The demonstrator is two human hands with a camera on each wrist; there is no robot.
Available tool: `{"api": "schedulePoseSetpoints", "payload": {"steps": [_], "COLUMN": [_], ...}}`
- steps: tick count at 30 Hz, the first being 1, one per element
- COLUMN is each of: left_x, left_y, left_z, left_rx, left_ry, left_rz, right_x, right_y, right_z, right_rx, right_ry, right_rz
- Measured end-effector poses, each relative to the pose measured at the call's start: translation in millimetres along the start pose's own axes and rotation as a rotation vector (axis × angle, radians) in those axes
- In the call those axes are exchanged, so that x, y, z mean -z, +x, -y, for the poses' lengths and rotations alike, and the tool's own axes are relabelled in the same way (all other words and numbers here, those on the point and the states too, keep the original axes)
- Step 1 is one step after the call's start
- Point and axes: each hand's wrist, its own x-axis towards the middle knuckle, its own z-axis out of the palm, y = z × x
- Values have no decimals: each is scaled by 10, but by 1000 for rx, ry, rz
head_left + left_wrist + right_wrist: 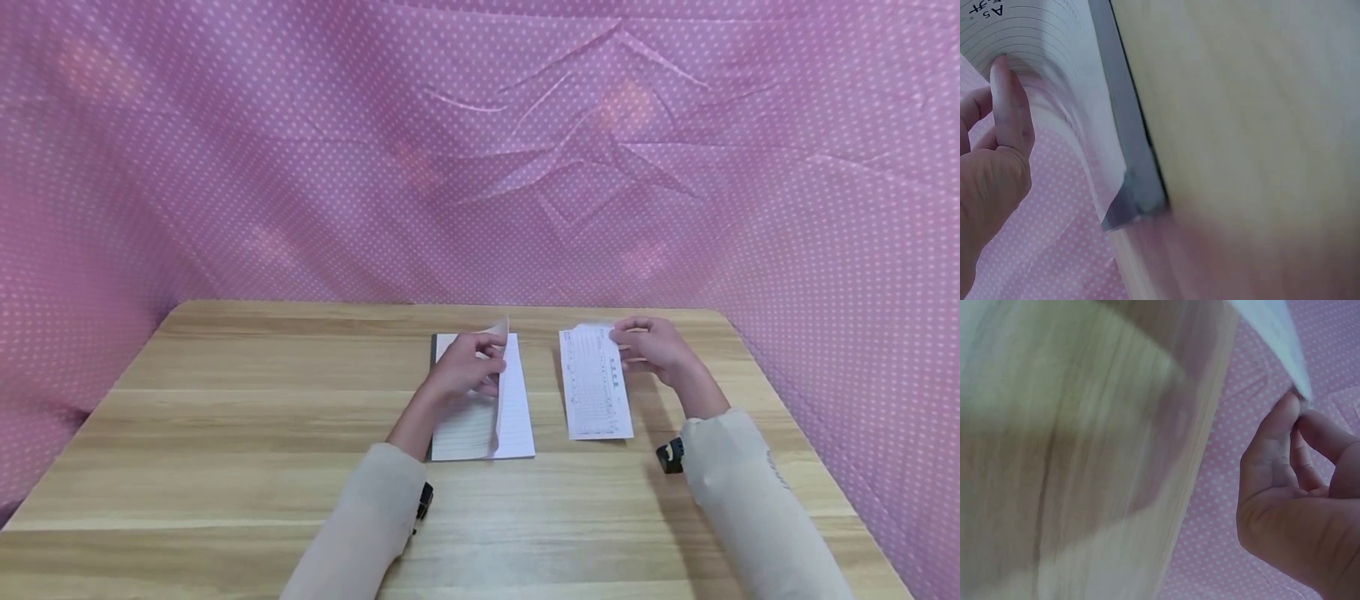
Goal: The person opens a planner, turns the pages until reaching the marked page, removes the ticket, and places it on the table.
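A lined white notepad with a dark grey taped spine lies on the table. My left hand holds its top sheet raised and curving up from the right side. Seen from the left wrist, that hand has a fingertip against the lined sheet, near the grey binding. To the right, a printed paper form with a table of small text is pinched at its upper right edge by my right hand. The right wrist view has its thumb and finger meeting on the paper's corner.
The wooden table reaches back to a pink dotted cloth, which hangs behind and along both sides. A black wrist device shows at the right sleeve, another at the left.
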Motion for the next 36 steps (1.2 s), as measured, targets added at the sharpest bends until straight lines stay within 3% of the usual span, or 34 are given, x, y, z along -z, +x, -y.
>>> {"api": "schedulePoseSetpoints", "payload": {"steps": [18,26,36], "left_x": [-155,-250,-348], "left_y": [117,182,200], "left_z": [99,199,185], "left_rx": [107,124,169], "left_ry": [-92,-69,8], "left_rz": [-3,-48,-132], "right_x": [59,38,42], "right_y": [116,120,129], "right_z": [-160,-151,-222], "right_rx": [-30,-34,-55], "right_ry": [-69,-95,-83], "right_rz": [-17,-20,-19]}}
